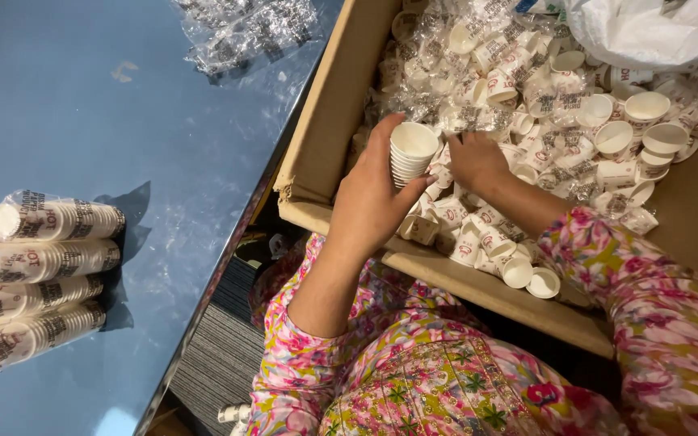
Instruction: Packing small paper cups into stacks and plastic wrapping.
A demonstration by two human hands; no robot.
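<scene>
Stacking loose paper cups over the cardboard box [317,137]

The left hand [373,202] is curled around a short stack of nested white cups [411,153], held upright above the box's near edge, while the right hand [477,161] presses down among the loose cups [575,129] and crinkled wrappers; its fingers look closed on one, though that is hard to tell. Keeping the stack plumb and seating each cup squarely would serve her well. Wrapped sleeves [38,266] lie on the blue table [163,161].

Wrapped cup sleeves [38,282] lie on the blue table [163,161] near crumpled plastic wrappers [244,32].
</scene>
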